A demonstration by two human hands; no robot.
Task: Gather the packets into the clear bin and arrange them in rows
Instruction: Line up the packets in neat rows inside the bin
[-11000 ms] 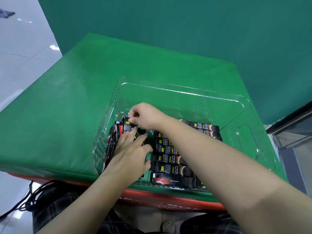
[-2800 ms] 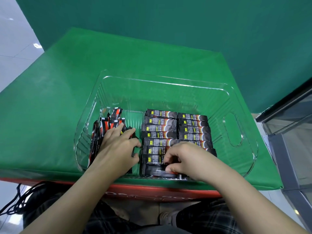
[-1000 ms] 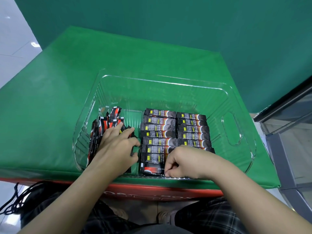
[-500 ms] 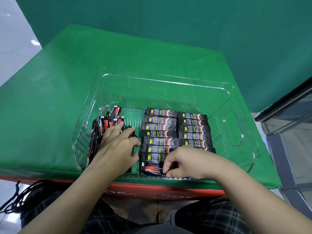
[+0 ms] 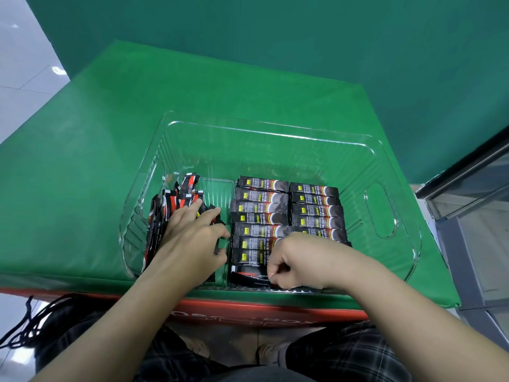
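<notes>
— Pinching, with curled fingers of the right hand (image 5: 298,261), the nearest packet (image 5: 249,277) at the near wall of the clear bin (image 5: 275,133). Left hand (image 5: 192,238) spread flat, fingers straight, pressing on the loose heap of packets (image 5: 176,199) against the bin's left wall.

— And from the head view, which way does that pinched packet lie?

— Crosswise, long axis running left to right along the bin's near wall, parallel to the flat packets above it. Sticks out leftward from the fingertips; right end hidden under the knuckles.

— Rows so far?

— Two columns flat on the bin floor: the left column (image 5: 260,213) mid-bin, the right column (image 5: 316,209) touching it toward the handle cutout (image 5: 381,210). Pinched packet closes the near end of the left column, tucked slightly crooked, red face showing.

— Nearer hand for the heap?

— Left, already on it. Heap stands on edge, tilted, long axes pointing mostly away toward the bin's far wall, so probably needs a quarter turn before joining a row. Bare strip of floor between heap and left column.

— Far half of the bin?

— Only green cloth (image 5: 137,133) showing through the plastic.
</notes>
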